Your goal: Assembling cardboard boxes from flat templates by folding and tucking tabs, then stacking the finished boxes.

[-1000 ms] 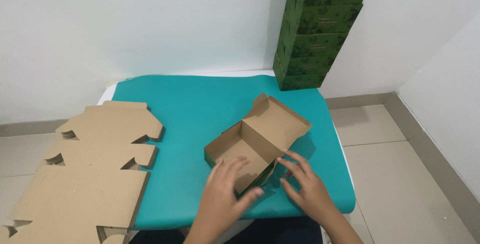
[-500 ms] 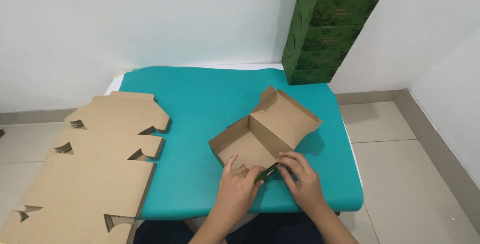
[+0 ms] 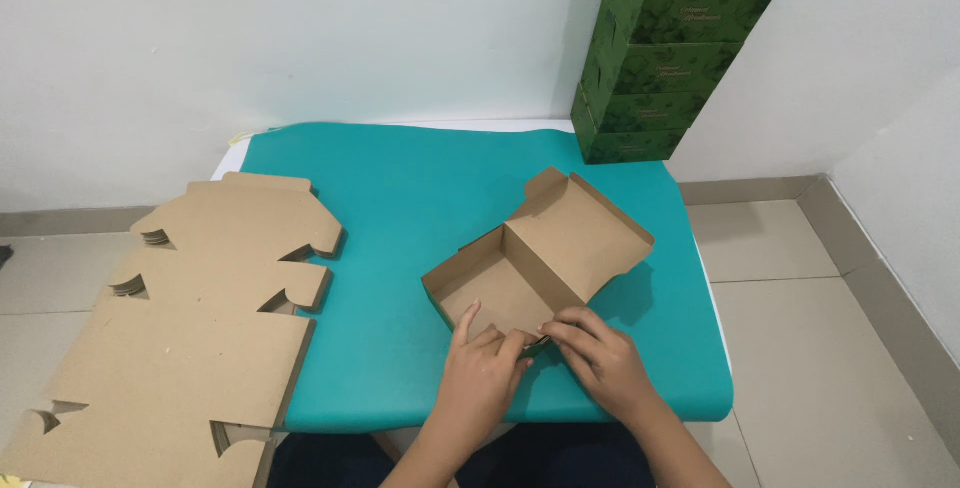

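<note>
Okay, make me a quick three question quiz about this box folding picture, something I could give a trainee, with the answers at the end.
1. True or false: the lid of the half-folded brown box is closed.
2. Where is the stack of flat cardboard blanks? A) right of the box B) left of the box, hanging past the teal mat C) on the green boxes
3. Which edge of the box do the left hand and right hand press on?

Key
1. False; it stands open.
2. B.
3. The near front edge, closest to the person.
</note>
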